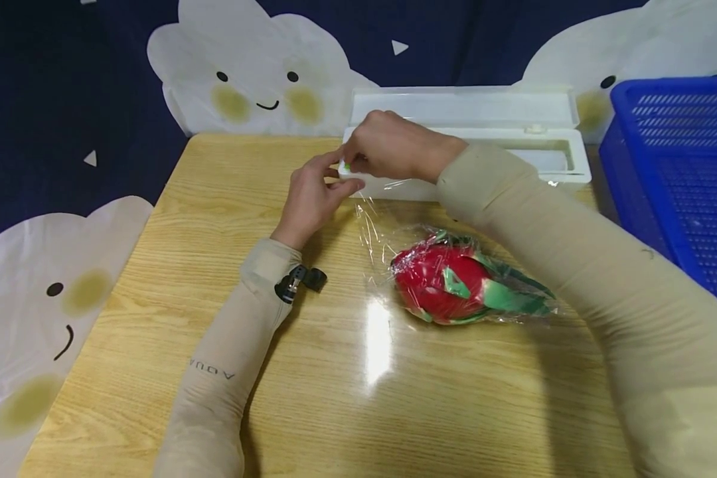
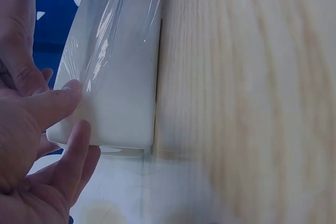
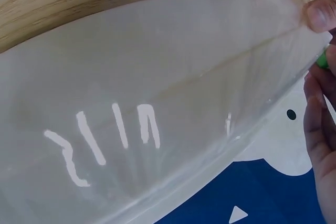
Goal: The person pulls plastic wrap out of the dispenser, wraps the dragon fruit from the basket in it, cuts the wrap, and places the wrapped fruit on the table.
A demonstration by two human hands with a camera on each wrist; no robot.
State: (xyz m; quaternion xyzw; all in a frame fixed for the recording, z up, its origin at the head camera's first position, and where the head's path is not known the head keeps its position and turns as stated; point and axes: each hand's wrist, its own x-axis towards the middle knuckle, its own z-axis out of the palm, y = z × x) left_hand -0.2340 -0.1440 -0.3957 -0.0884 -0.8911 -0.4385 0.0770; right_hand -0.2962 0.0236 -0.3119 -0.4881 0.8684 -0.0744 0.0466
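Both hands, left hand (image 1: 311, 199) and right hand (image 1: 388, 146), pinch the dispenser (image 1: 472, 143) at its left end, each grip narrow. Bare counter (image 1: 215, 199) lies left of them. Film (image 1: 376, 219) runs from the open dispenser to the wrapped fruit (image 1: 454, 282).

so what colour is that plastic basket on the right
Blue: the slotted plastic basket shows best in the head view.

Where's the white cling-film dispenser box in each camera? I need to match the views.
Head: the white dispenser box lies at the table's far edge, lid open, both hands at its left end.
Left wrist: its end fills centre-left, thumb against it.
Right wrist: its long side spans the frame.
Shared landmark: the wooden table.
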